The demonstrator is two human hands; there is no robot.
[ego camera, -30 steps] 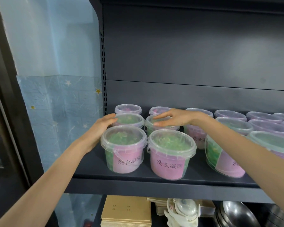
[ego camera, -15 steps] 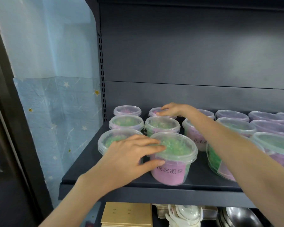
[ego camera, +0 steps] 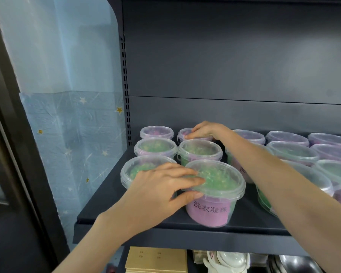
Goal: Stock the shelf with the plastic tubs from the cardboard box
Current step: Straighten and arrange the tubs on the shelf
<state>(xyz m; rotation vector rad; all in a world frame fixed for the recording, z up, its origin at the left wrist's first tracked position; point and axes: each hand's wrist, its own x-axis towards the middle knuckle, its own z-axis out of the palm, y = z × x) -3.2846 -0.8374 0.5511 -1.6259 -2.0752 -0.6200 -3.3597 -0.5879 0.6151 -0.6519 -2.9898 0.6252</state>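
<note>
Seen from the head camera, the front tub (ego camera: 215, 194) is stood upright near the front edge of the dark shelf (ego camera: 165, 225), with its clear lid upward, its axis vertical and its pink label of printed characters turned outward toward the viewer; green contents can be seen through the lid. It is gripped at the rim by the left hand (ego camera: 156, 194), whose fingers are laid across the lid while the thumb is pressed against the wall just under the rim. The front-left tub (ego camera: 135, 168), just beside it, is partly covered by that hand. The right hand (ego camera: 203, 131) is reached over the middle-row tub (ego camera: 199, 150) and rested palm down, fingers relaxed and holding nothing, on the lid of a back-row tub (ego camera: 185, 133). More tubs of the same kind (ego camera: 293, 152) are ranged upright in rows to the right. A second earlier the left hand was set against the outer side of the front-left tub and the right hand was held over the middle row; half a second earlier both hands were already placed much as they are now. The shelf is backed by a dark panel (ego camera: 224, 56) and flanked by a slotted upright (ego camera: 124, 85), beyond which pale blue star-printed wallpaper (ego camera: 73, 134) is seen. Below, tan flat boxes (ego camera: 156, 259), white crockery (ego camera: 228, 261) and steel bowls (ego camera: 295, 263) are stored.
</note>
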